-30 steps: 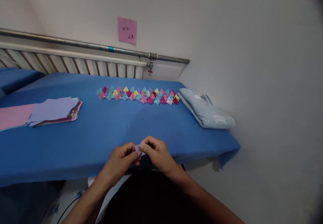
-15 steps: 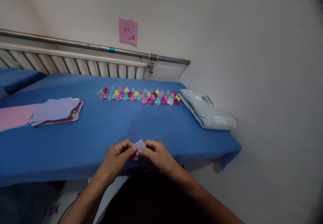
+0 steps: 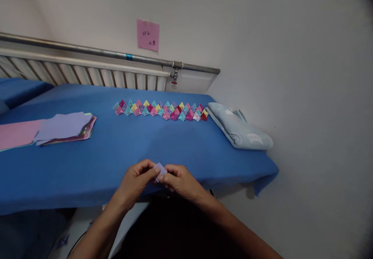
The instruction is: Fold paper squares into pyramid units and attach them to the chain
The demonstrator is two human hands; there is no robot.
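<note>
The left hand (image 3: 136, 179) and right hand (image 3: 183, 180) pinch one purple paper (image 3: 160, 169) by the near edge of the cloth (image 3: 122, 150). Bright folded shapes (image 3: 160, 110), a pile (image 3: 62, 126) and a blanket (image 3: 240, 128) lie on it.

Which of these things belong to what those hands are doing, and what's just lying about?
Seem to belong:
- small lilac paper, pinched between left hand and right hand
- lilac sheets and pink sheets, probably paper supply
- folded colored pieces, probably related

Apparently just there:
- folded blanket
- pink wall note
- radiator
</note>
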